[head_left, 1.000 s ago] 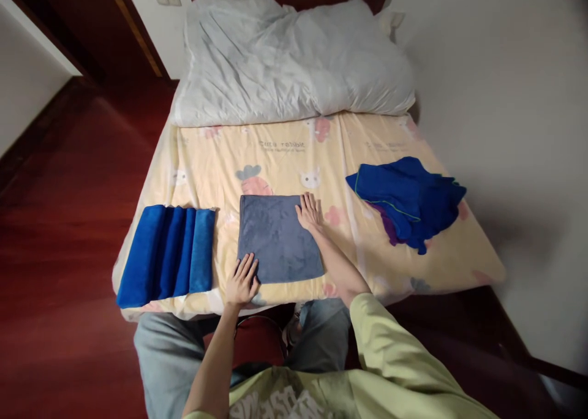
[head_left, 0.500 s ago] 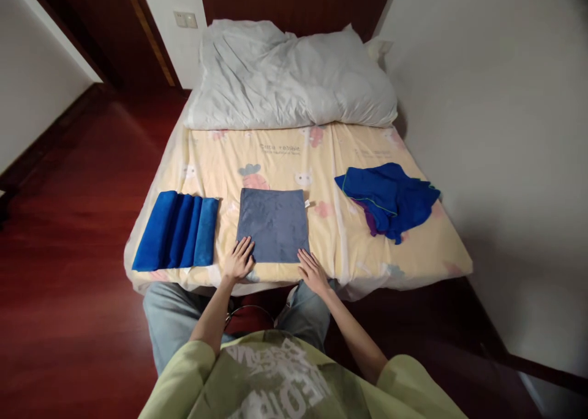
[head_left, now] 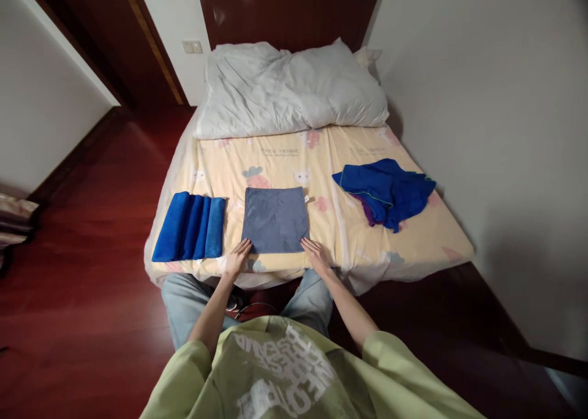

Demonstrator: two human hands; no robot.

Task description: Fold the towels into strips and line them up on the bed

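A grey-blue square cloth lies flat on the bed, with a small white tag at its upper right edge. At its near left corner is my left hand, fingers pressed together on the corner. My right hand has its fingers together on the near right corner, where the fabric is slightly creased. Several folded blue cloths lie side by side to the left. To the right is a crumpled pile of blue cloths with a purple piece showing beneath.
The bed has a yellow patterned sheet. A white quilt is bunched before the dark headboard. Walls stand at both sides, and a striped item is on the floor at the far left.
The view has tilted up and shifted slightly left. Both hands have moved from resting along the cloth's near edge to its near corners, with the fingers closing there.
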